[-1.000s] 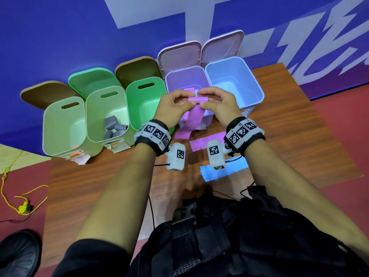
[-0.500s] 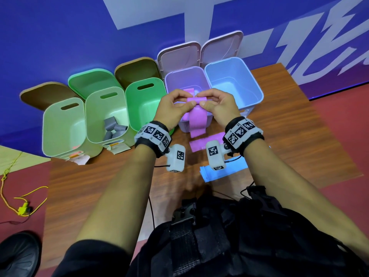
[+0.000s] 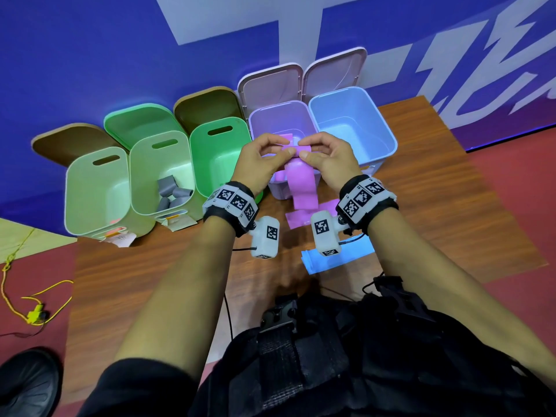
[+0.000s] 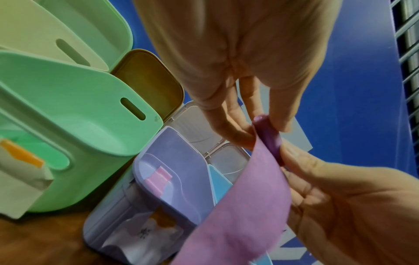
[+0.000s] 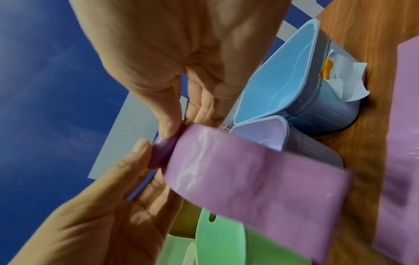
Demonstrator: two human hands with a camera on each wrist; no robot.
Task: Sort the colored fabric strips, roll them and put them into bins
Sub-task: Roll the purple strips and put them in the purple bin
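Both hands are raised in front of the purple bin (image 3: 279,121). My left hand (image 3: 267,155) and right hand (image 3: 323,155) pinch the two ends of a small roll at the top of a purple fabric strip (image 3: 302,188). The strip's loose tail hangs down over the bin's front. In the left wrist view the left hand (image 4: 260,129) holds the rolled purple strip (image 4: 268,138) between thumb and fingers. In the right wrist view the right hand (image 5: 181,123) pinches the purple strip's roll (image 5: 163,152). A pink-purple roll (image 4: 158,177) lies inside the purple bin (image 4: 181,143).
A second purple strip (image 3: 301,219) and a blue strip (image 3: 346,260) lie flat on the wooden table (image 3: 150,281) under my wrists. A blue bin (image 3: 352,121) stands right of the purple one, three green bins (image 3: 99,188) stand left. One green bin holds grey rolls (image 3: 173,191).
The hanging tail of the purple strip has grown shorter as it winds onto the roll between my fingers. Both hands stay in the same place.
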